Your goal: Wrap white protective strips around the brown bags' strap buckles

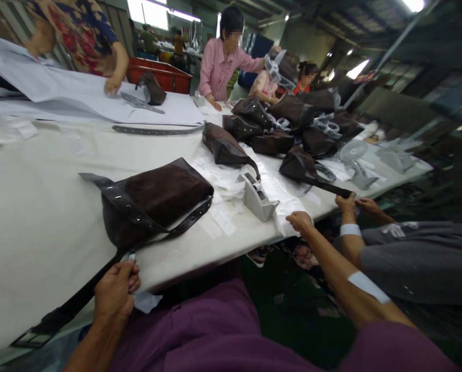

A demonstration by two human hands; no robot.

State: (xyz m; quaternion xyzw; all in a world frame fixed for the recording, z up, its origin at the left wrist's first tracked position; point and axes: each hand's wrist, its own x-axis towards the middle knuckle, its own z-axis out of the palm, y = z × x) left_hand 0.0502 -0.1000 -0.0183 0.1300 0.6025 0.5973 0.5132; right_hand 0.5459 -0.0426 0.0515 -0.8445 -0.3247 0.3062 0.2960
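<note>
A dark brown handbag (157, 201) with black trim and an eyeleted strap lies on the white table in front of me. Its long black buckled strap (81, 289) runs down toward the table's near edge. My left hand (117, 287) is closed at the top of that strap; a small white piece shows at the fingertips and a pale scrap (148, 301) hangs below. At the table edge, my right hand (301, 222) pinches the white plastic sheets (287, 206), its fingertips partly hidden. Beside it stands a grey tape dispenser (259, 199).
Several brown bags (277, 121) are heaped at the back right. A co-worker's hands (347, 204) hold another bag's strap at my right. Across the table are other people, white paper sheets (99, 101), a loose eyeleted strap (157, 130) and a red bin (161, 75).
</note>
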